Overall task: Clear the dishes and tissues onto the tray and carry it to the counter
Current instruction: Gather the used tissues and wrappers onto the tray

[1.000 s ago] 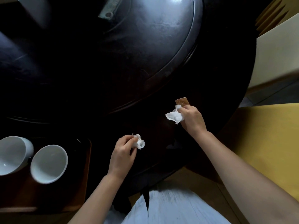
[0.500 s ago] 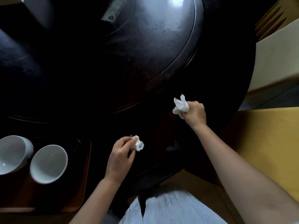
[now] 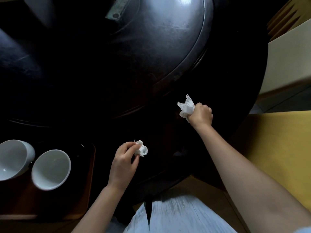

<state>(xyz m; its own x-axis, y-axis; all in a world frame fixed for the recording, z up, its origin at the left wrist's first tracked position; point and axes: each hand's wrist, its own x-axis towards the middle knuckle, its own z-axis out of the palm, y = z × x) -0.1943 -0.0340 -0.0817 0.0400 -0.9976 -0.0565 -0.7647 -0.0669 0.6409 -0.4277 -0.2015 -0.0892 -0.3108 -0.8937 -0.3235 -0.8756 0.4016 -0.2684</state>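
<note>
Nearest the camera, pale blue clothing (image 3: 178,216) fills the bottom middle of the view, with both bare forearms reaching out over it. To the lower left, a brown tray (image 3: 84,190) sits at the near edge of the dark round bench (image 3: 218,73). Two white cups (image 3: 51,169) stand on the tray side by side, touching or nearly so; the second cup (image 3: 14,159) is cut by the left edge of the frame. Both look empty inside.

Just right of the tray, the left hand (image 3: 123,163) is over the bench's near rim. Its grip is narrow: thumb and fingertips pinch a small wadded tissue (image 3: 142,148), which sticks out past the fingers to the right. Whether the wad touches the bench cannot be told in the dark.

Farther out and to the right, the right hand (image 3: 201,114) is closed into a fist around a larger tissue (image 3: 186,106). The loose white end fans out up and to the left of the knuckles. This hand is well apart from the left one and from the tray.

Beyond both hands, a raised round turntable (image 3: 159,39) takes up the bench's middle, its rim catching light. A small greenish metal plate (image 3: 117,9) lies on it near the top of the view. At the right, past the bench edge, are a yellow surface (image 3: 277,140) and a pale panel (image 3: 289,56).
</note>
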